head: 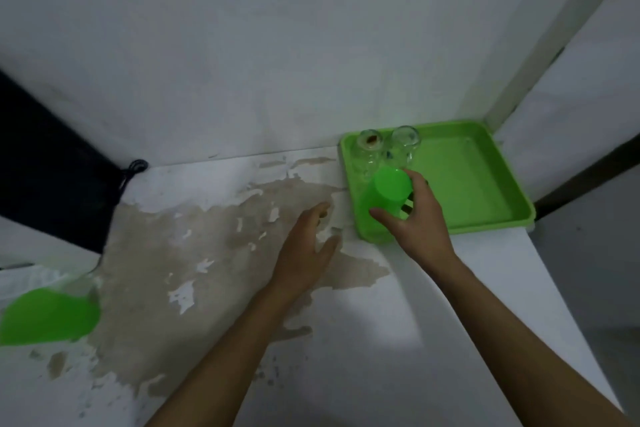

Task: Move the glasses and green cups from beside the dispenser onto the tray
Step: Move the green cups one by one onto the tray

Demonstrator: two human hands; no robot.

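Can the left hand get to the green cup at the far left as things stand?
Probably yes: the left hand is empty and open, and only bare counter lies between it and that green cup.

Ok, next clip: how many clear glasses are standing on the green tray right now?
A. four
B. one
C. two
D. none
C. Two clear glasses stand side by side at the back left corner of the green tray, behind the green cup that the right hand holds.
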